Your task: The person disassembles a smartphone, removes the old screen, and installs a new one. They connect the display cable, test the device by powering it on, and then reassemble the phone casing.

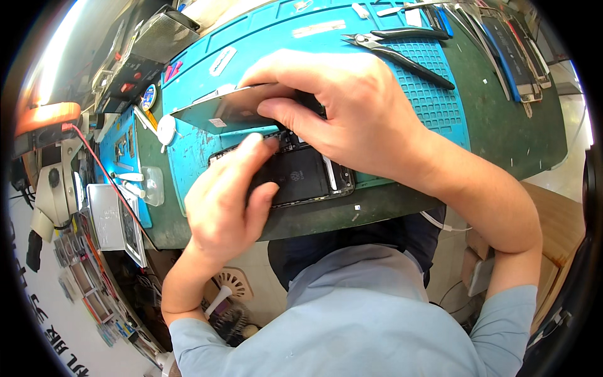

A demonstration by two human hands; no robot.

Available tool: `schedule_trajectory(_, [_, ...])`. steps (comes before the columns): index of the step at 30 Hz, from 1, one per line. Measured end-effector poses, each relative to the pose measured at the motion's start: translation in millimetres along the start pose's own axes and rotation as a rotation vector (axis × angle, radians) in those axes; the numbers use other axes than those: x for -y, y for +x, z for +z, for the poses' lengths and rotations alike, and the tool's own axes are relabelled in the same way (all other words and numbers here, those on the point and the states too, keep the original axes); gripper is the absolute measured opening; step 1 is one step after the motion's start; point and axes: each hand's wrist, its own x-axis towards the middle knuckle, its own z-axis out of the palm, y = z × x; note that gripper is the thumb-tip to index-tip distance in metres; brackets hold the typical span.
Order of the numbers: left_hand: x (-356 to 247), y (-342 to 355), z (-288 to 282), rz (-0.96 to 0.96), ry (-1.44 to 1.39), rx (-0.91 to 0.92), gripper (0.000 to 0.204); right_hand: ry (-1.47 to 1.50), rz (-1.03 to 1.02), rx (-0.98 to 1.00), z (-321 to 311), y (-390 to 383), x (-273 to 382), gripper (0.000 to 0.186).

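The right hand [361, 107] has its grip clamped on a thin grey rectangular panel with a metallic face [217, 114], the thumb pressed on the near face and the index finger curled over the upper edge. That panel stands steeply tilted above the far side of an opened black phone body with a dark rectangular battery [295, 173], which lies flat, partly on a bright blue ribbed work mat [201, 63] near the close edge of the dark green tabletop [502, 132]. The left hand [217, 210] is over the left end of the phone body, its grip apart: the index finger reaches toward the small parts along the far side, and the thumb is over the battery. Whether that fingertip touches them, I cannot tell. Beyond the right hand, 1 pair of black-handled metal cutters [408, 51] lies spread on the mat. Left of the panel sits a small white round object [166, 131].
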Motion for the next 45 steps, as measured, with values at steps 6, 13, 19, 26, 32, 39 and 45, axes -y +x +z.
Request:
schedule_trajectory(6, [25.5, 19.2, -23.5, -0.346, -0.098, -0.278, 0.074, -0.078, -0.006, 0.091, -6.1, -0.5, 6.5, 0.023])
schedule_trajectory(13, [57.8, 23.4, -38.5, -0.635, -0.654, 0.133, 0.047, -0.075, 0.041, 0.169, -13.1, 3.0, 13.7, 0.031])
schedule_trajectory(19, [71.7, 5.0, -24.9, -0.620, -0.853, 0.016, 0.026, -0.358, -0.283, 0.091, -33.7, -1.1, 34.5, 0.036])
schedule_trajectory(26, [76.0, 7.5, -26.3, -0.710, -1.061, 0.086, 0.027, -0.471, -0.160, 0.438, -42.6, -42.0, 56.0, 0.041])
schedule_trajectory(32, [71.4, -1.3, -25.1, -0.692, -1.035, 0.045, 0.038, -0.464, -0.174, 0.427, -47.0, -29.0, 49.2, 0.041])
schedule_trajectory(39, [73.2, 3.7, -16.7, -0.683, -1.052, -0.019, 0.037, -0.382, -0.326, 0.451, -34.5, -13.8, 34.9, 0.031])
schedule_trajectory(45, [71.3, 6.2, -20.4, -0.687, -1.032, -0.013, 0.037, -0.377, -0.326, 0.423, -30.2, -15.4, 34.5, 0.029])
